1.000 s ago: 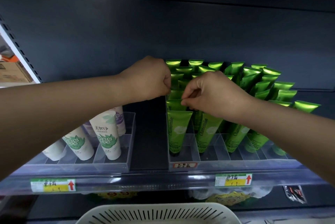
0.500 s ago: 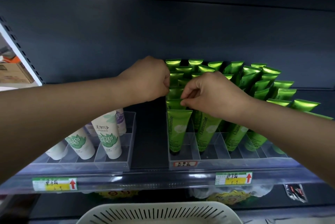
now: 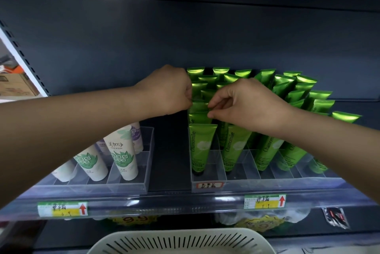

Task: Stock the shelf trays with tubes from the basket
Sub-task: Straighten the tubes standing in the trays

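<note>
Left hand (image 3: 170,91) and right hand (image 3: 244,103) both pinch the crimped top of a green tube (image 3: 198,107) in the left lane of the right clear tray (image 3: 207,186) — packed with green tubes. Left clear tray (image 3: 131,187) at the shelf's front edge holds white tubes (image 3: 123,151); white basket (image 3: 181,241) below — contents not visible.

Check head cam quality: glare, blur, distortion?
Head view: wide-angle bowing at the edges; glare on the green tubes' foil crimps and the clear shelf rail; dark back panel; price tags soft, handwriting unreadable.
</note>
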